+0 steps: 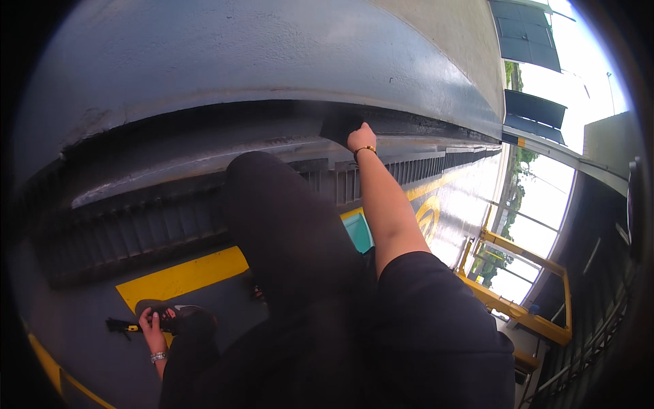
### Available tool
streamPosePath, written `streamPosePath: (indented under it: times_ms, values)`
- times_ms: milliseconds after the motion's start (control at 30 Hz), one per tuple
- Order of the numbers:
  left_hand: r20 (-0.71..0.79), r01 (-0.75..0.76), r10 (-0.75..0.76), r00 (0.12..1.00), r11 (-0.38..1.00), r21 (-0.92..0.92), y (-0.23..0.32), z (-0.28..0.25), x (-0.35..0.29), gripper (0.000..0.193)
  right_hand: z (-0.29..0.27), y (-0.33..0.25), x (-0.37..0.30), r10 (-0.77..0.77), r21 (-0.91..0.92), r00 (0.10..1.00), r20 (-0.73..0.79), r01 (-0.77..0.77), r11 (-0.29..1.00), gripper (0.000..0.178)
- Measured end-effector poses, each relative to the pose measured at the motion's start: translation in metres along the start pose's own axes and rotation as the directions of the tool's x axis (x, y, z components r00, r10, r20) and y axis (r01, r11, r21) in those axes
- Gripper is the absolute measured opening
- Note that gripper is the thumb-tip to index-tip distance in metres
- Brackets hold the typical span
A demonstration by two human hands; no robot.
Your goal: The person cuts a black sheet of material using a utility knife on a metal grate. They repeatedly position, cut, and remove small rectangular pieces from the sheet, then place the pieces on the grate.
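Observation:
My right hand (pixel 362 138) reaches out to a long dark recess under the big blue-grey panel. Its fingers are closed on a black flat piece (pixel 336 129), perhaps a cloth or pad, which lies against the dark surface; its exact kind is unclear. Low at the left, my left hand (pixel 151 329) is beside my dark shoe (pixel 163 308). The fingers there are bent around a slim black-and-yellow tool (pixel 125 326) whose end sticks out to the left. Part of the tool is hidden by the hand.
My bent knee (pixel 262 177) stands between the arms, close to a slotted grating (pixel 136 221) along the recess. A teal tray (pixel 357 232) sits under my right forearm. Yellow stripes (pixel 184 275) mark the grey floor. A yellow metal frame (pixel 521 310) stands at the right.

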State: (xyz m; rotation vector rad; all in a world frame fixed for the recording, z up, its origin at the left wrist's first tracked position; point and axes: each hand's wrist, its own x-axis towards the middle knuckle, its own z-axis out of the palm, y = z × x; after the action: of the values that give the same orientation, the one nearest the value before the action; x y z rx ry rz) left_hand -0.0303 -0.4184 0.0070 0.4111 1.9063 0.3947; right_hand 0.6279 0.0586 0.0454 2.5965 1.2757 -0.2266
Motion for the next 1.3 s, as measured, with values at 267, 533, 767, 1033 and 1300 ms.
streamPosePath:
  times_ms: [267,533,767,1033,1300]
  values:
    - [0.033,0.053,-0.051,0.998,0.997,-0.048,0.011,-0.010,-0.022,0.036,-0.004,0.053,0.091,-0.016,-0.179,0.989,0.150,0.043,0.983,0.040]
    - [0.070,0.167,-0.168,0.983,0.986,0.006,0.052,-0.017,-0.046,0.038,0.025,0.022,0.102,-0.046,-0.247,0.980,0.193,0.093,0.965,0.047]
    - [0.034,0.223,-0.221,0.975,0.973,-0.068,0.045,-0.013,-0.034,0.042,0.024,0.028,0.116,-0.108,-0.268,0.964,0.242,0.174,0.948,0.047]
    - [0.085,0.264,-0.251,0.964,0.932,-0.248,0.023,-0.018,-0.036,0.043,-0.022,0.062,0.097,-0.089,0.496,0.836,0.542,-0.232,0.837,0.024]
    - [0.029,0.202,-0.203,0.979,0.922,-0.330,0.024,-0.008,-0.025,0.039,-0.072,-0.110,-0.071,-0.607,0.840,0.612,0.507,-0.191,0.508,0.017]
